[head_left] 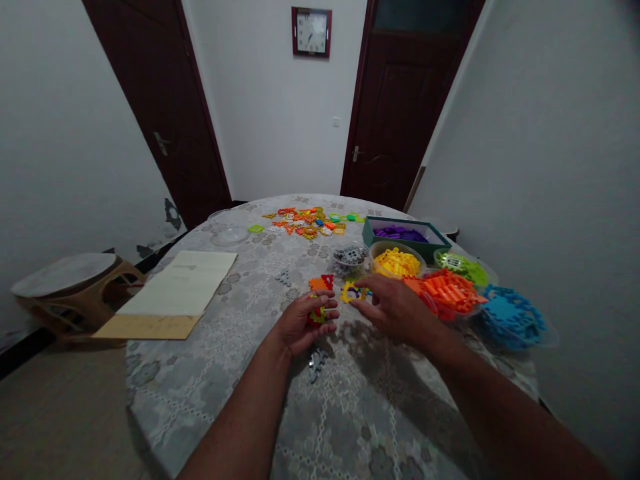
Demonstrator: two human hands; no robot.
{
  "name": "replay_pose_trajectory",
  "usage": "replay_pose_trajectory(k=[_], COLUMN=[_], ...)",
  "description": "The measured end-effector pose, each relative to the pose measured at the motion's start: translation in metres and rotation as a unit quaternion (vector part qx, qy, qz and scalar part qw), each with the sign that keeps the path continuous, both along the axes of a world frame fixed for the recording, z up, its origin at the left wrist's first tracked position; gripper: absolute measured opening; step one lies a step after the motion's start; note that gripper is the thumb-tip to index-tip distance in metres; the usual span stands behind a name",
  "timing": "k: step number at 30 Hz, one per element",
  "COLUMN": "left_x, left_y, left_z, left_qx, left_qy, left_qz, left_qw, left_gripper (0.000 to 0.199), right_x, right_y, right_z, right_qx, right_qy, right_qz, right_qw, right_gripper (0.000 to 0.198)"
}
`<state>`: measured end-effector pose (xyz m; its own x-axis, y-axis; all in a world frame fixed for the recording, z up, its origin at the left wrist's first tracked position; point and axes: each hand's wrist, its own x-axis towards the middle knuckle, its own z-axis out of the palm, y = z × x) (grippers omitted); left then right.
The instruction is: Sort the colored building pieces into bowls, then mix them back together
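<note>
With piece-handling apparently the step in hand, the left hand (pixel 304 320) cups a green piece (pixel 318 312), the right hand (pixel 400 308) pinches a yellow piece (pixel 345 292) near it, above the table (pixel 270 413), and moving either calls for light fingertips.

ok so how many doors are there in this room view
2 doors in view: one on the left, the other on the right, with the wall clock between them. Both run past the picture's top edge; any outside the view can't be counted.
</note>
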<state>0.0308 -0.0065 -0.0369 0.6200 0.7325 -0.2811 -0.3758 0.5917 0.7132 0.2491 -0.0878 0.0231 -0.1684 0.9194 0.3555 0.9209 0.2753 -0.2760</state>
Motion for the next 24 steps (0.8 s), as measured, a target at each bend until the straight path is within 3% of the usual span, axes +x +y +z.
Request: replay_pose_trajectory(k=[6, 10, 14, 18, 21, 24], left_x=[-0.003, -0.006, -0.005, -0.003, -0.001, 0.0], left_y=[0.005, 0.006, 0.006, 0.005, 0.005, 0.004], left_z=[0.001, 0.001, -0.001, -0.003, -0.005, -0.005], left_qx=[-0.069, -0.082, -0.08, -0.058, -0.024, 0.013], left_qy=[-0.055, -0.111, -0.117, -0.117, -0.105, -0.091], left_qz=[0.001, -0.004, 0.002, 0.0, 0.008, 0.019], left_qw=[0.996, 0.99, 0.99, 0.991, 0.994, 0.996], left_gripper=[0.034, 0.038, 0.044, 0.037, 0.031, 0.026], right_x=[0.078, 0.096, 0.051, -0.028, -0.067, -0.078], right_y=[0.052, 0.07, 0.05, 0.014, 0.002, 0.004], right_z=[0.016, 0.015, 0.003, -0.017, -0.03, -0.036], right_qx=[0.061, 0.127, 0.147, 0.046, -0.01, -0.021], right_qy=[-0.131, -0.164, -0.066, 0.021, 0.012, 0.029], right_qz=[-0.14, -0.162, -0.052, 0.085, 0.063, 0.016], right_qw=[0.98, 0.965, 0.985, 0.995, 0.998, 0.999], right_gripper=[0.037, 0.038, 0.03, 0.023, 0.026, 0.03])
